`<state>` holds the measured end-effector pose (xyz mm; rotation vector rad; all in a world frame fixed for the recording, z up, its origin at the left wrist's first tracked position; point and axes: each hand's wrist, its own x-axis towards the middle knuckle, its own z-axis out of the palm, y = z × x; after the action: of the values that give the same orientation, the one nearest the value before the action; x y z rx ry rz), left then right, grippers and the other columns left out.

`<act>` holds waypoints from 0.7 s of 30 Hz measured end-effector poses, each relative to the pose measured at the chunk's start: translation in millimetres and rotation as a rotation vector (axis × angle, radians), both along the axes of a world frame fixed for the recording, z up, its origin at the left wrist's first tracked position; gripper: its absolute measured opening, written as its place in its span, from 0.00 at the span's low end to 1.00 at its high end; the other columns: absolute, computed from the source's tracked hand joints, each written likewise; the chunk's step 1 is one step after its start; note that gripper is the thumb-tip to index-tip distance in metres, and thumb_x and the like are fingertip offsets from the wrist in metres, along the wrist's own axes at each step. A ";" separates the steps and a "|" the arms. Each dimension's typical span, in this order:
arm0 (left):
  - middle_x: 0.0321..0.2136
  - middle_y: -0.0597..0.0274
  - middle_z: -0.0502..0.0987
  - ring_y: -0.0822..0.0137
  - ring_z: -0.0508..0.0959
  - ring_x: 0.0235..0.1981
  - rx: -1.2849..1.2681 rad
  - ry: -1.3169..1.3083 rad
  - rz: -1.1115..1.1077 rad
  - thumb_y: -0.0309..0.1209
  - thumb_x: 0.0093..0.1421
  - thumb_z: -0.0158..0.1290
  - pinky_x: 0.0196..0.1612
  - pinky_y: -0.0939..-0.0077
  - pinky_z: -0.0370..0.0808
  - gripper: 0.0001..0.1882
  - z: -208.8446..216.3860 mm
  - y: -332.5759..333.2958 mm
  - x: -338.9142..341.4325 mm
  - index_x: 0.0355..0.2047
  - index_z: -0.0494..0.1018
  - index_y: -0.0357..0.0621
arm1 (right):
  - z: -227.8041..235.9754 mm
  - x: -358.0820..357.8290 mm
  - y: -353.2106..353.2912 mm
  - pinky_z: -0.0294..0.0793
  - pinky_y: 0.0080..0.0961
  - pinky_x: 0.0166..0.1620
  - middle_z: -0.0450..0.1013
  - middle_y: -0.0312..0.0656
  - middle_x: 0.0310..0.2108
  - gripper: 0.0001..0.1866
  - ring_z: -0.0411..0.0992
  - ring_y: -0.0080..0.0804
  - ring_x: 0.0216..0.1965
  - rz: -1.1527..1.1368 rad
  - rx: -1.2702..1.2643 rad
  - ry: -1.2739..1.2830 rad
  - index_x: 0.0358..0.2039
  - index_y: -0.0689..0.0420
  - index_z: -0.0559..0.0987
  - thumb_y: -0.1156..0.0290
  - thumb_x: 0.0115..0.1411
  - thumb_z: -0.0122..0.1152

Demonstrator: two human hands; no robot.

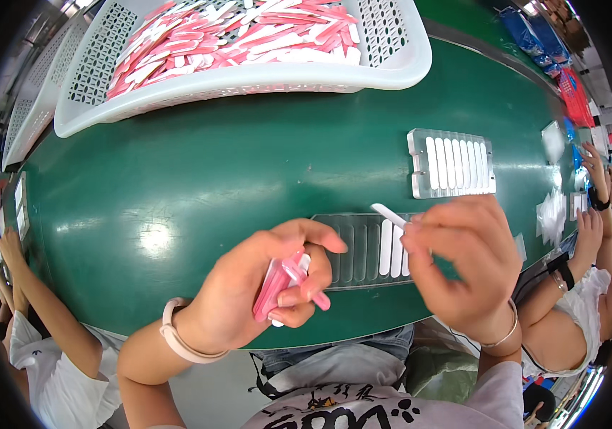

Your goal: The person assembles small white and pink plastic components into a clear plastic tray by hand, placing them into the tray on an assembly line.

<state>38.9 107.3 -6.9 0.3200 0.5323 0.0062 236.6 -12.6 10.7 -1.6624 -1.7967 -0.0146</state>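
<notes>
In my left hand [238,272] a small bunch of pink and white strips with rounded ends [271,289] is gripped, the fingers curled round it and the forefinger stretched out to the right. My right hand [466,261] pinches one white strip [388,213] between thumb and fingertips, tilted above a clear slotted tray [341,282]. Several white strips [386,250] lie side by side in that tray's right-hand slots, while the visible slots to their left hold none. My right hand covers the tray's right end. Farther off, a second clear tray [417,187] holds a row of white strips.
A white perforated basket [249,77] heaped with pink and white strips stands at the far side of the green table [177,171]. Clear plastic bags [551,218] lie at the right. Other people's arms [59,325] reach in at both sides.
</notes>
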 end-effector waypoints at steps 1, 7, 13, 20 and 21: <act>0.22 0.64 0.65 0.77 0.56 0.17 -0.050 -0.040 0.062 0.26 0.58 0.42 0.19 0.83 0.55 0.08 -1.9 -0.6 1.0 0.38 0.65 0.40 | -1.1 -2.3 -7.6 0.61 0.27 0.28 0.73 0.36 0.31 0.10 0.68 0.31 0.27 -0.014 0.000 -0.173 0.26 0.58 0.78 0.79 0.38 0.65; 0.26 0.60 0.67 0.77 0.56 0.18 0.121 -0.077 0.078 0.20 0.49 0.41 0.19 0.82 0.55 0.15 2.5 1.5 -1.6 0.39 0.65 0.40 | -29.0 -33.8 -35.7 0.56 0.25 0.30 0.74 0.35 0.35 0.07 0.67 0.30 0.31 -0.012 -0.012 -0.257 0.24 0.57 0.80 0.72 0.41 0.66; 0.29 0.56 0.72 0.79 0.56 0.17 0.126 -0.112 0.078 0.24 0.59 0.42 0.19 0.84 0.55 0.15 4.8 2.6 1.9 0.47 0.65 0.39 | -20.8 -45.8 -44.2 0.55 0.32 0.40 0.72 0.41 0.46 0.16 0.63 0.38 0.43 -0.131 -0.168 -0.370 0.29 0.57 0.80 0.66 0.36 0.70; 0.32 0.53 0.76 0.83 0.54 0.14 0.348 0.063 0.054 0.27 0.66 0.41 0.15 0.87 0.51 0.14 10.3 -9.7 5.8 0.51 0.62 0.44 | -17.4 -27.3 -22.0 0.57 0.34 0.45 0.65 0.49 0.53 0.22 0.61 0.41 0.44 -0.086 -0.037 -0.229 0.37 0.47 0.81 0.64 0.36 0.72; 0.32 0.53 0.76 0.83 0.54 0.14 0.347 0.063 0.055 0.27 0.66 0.41 0.15 0.87 0.51 0.14 11.5 -8.5 6.4 0.51 0.62 0.44 | -17.7 -29.6 -22.4 0.57 0.33 0.44 0.65 0.47 0.52 0.21 0.62 0.40 0.43 -0.075 0.049 -0.233 0.37 0.44 0.81 0.64 0.38 0.72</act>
<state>45.3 98.8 4.6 0.6460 0.6026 0.1439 207.0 -35.0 -7.0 -1.7504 -1.8848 -0.2942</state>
